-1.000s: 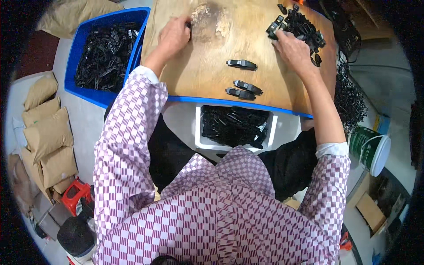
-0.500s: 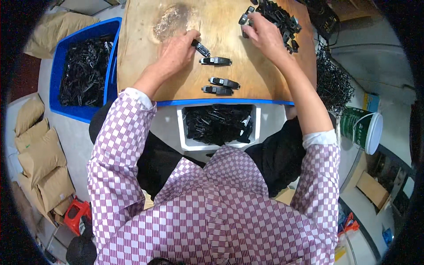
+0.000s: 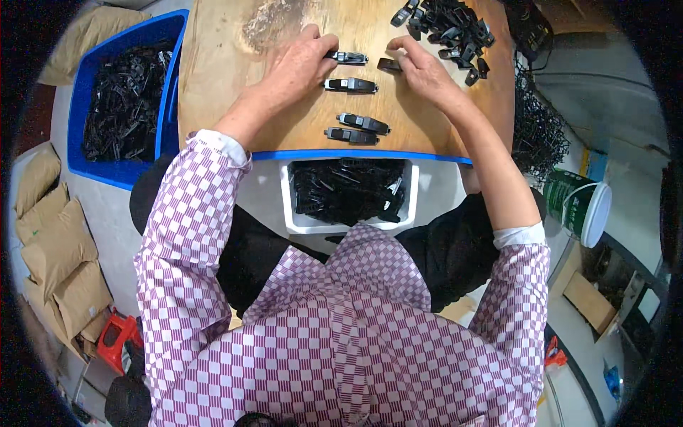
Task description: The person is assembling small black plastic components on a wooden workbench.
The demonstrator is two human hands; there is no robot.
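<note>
My left hand (image 3: 297,65) rests on the wooden board (image 3: 213,92), its fingertips pinching a small black plastic clip (image 3: 348,57). My right hand (image 3: 420,67) lies beside it, fingers on another black piece (image 3: 389,65). Three finished black clips lie in a column below: one (image 3: 351,85), one (image 3: 363,123), one (image 3: 351,135). A heap of loose black parts (image 3: 448,25) sits at the board's far right, just beyond my right hand.
A white tray (image 3: 306,224) of black parts sits under the board's near edge. A blue crate (image 3: 82,153) of black parts stands at left. Brown paper sacks (image 3: 60,249) lie lower left. A green-and-white bucket (image 3: 580,206) and tangled black pieces (image 3: 537,128) are at right.
Both hands have come toward the board's middle. My left hand now pinches a clip placed above the column, and my right hand has left the heap with a piece.
</note>
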